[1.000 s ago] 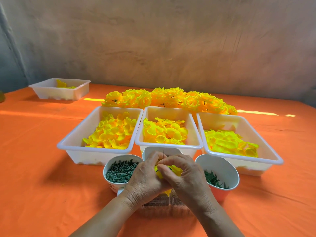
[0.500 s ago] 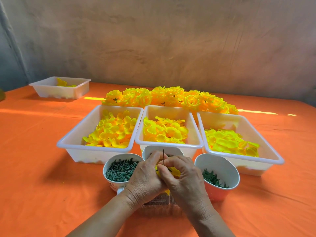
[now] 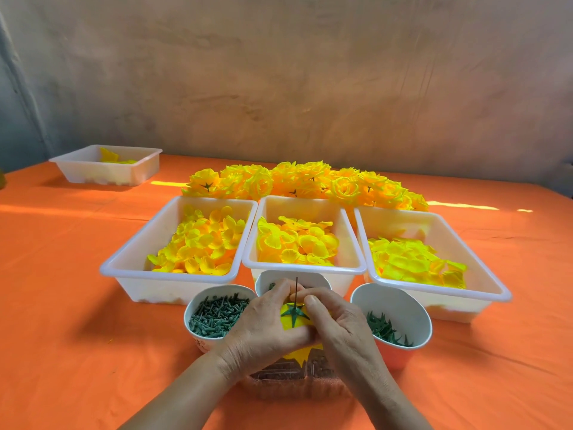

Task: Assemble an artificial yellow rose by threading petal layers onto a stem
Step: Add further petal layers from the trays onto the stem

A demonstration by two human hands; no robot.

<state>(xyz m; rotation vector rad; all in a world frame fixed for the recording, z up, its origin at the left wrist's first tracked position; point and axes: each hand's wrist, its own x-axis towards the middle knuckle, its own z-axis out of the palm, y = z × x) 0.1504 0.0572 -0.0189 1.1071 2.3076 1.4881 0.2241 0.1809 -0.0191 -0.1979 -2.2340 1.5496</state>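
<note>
1. The left hand (image 3: 263,332) has its grip curled round the half-made rose (image 3: 290,321), just in front of the middle tray (image 3: 347,231). A green calyx (image 3: 294,311) sits on the rose's upturned base.
2. The right hand (image 3: 339,324) closes its grip in a pinch on the thin stem (image 3: 296,287), which stands upright out of the calyx.
3. The middle tray holds loose yellow petals. So do the left tray (image 3: 133,243) and the right tray (image 3: 403,221) on either side of it.
4. In front of the middle tray, the left cup (image 3: 201,342) is full of green pegs. The right cup (image 3: 398,301) holds green calyxes. The hands mostly hide the middle cup (image 3: 314,279).
5. Finished roses (image 3: 304,184) are piled behind the middle tray. Far off to its back left, a small tray (image 3: 93,176) holds a few petals on the orange worktop (image 3: 62,274).
</note>
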